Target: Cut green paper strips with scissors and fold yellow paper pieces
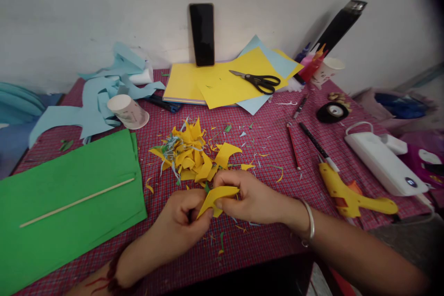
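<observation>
Both hands pinch one small piece of yellow paper [218,195] low over the front middle of the table. My left hand [183,212] is closed on its lower left edge. My right hand [249,194] grips the right part between thumb and fingers. A bit of green shows behind the piece, mostly hidden by the fingers. Just beyond the hands lies a heap of cut yellow paper pieces [192,157], with thin pale blue strips [169,148] at its left side. Small green and yellow scraps are scattered around.
Green sheets [69,203] with a thin wooden stick [76,202] lie at left. Paper cup [126,111] and cut blue paper [95,101] sit behind them. Scissors [258,81] rest on yellow sheets [222,88] below a leaning phone [202,34]. Yellow glue gun [347,192] and white power bank [385,162] are right.
</observation>
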`<state>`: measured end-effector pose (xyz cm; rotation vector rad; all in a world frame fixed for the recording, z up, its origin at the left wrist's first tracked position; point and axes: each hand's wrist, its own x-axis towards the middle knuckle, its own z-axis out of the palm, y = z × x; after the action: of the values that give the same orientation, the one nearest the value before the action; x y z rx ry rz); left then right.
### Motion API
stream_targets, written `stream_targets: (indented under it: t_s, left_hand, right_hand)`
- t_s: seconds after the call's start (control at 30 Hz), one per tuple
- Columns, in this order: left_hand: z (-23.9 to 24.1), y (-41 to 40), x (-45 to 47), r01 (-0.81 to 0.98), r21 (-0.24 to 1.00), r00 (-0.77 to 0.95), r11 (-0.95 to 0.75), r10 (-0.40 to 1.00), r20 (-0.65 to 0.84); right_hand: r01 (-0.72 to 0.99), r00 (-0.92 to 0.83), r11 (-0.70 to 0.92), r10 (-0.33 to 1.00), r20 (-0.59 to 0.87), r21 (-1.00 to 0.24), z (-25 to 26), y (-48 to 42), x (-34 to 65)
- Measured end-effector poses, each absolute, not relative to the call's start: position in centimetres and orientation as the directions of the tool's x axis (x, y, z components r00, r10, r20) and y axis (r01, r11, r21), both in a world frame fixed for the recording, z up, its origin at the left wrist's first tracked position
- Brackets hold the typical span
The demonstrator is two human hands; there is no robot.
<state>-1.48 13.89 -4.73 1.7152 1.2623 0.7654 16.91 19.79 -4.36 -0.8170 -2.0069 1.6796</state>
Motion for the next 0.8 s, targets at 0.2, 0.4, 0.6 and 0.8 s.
stream_targets:
  t_s: [0.2, 0.4, 0.6, 0.8]
  left_hand:
    - [-4.5, 13.7, -1.3, 0.398, 0.912, 0.395, -0.103, 0.916, -0.069]
    - [-4.0, 13.7, -1.4, 0.324, 0.945, 0.483, -0.037, 0.865, -0.132]
    - [-4.0, 13.8, -2.1, 0.268, 0.961, 0.234, 0.063, 0.964, -0.128]
    - [-4.0, 14.0, -2.2, 0.185, 0.966, 0.015, 0.182, 0.982, -0.188]
  right_hand:
    - [0.029, -0.782, 0.240, 0.610, 0.128, -0.970, -3.8, 19.8, 17.1]
    - [0.057, -0.732, 0.190, 0.676, 0.088, -0.980, -3.8, 19.8, 17.3]
    - [0.090, -0.646, 0.105, 0.763, 0.023, -0.990, -3.9, 20.1, 17.5]
    - [0.150, -0.653, 0.192, 0.756, 0.049, -0.970, -3.3, 20.0, 17.4]
